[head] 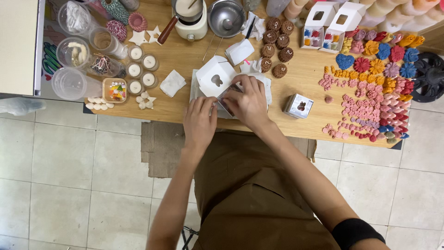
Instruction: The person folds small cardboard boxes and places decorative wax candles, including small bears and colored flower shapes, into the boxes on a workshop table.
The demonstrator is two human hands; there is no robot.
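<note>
white window box [215, 77] – mid-table | two open white boxes [330, 21] – far edge

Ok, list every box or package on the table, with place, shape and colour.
Small box: held by both hands at the table's near edge, pale with a clear window.
White box: just behind it, cut-out window, lid up.
Two white boxes: far right, open, coloured pieces inside.
Silvery cube box: right of the hands.

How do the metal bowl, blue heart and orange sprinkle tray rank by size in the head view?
1. Metal bowl, clearly largest.
2. Sprinkle tray.
3. Blue heart, smallest, though it looks fairly close to the tray.
</note>
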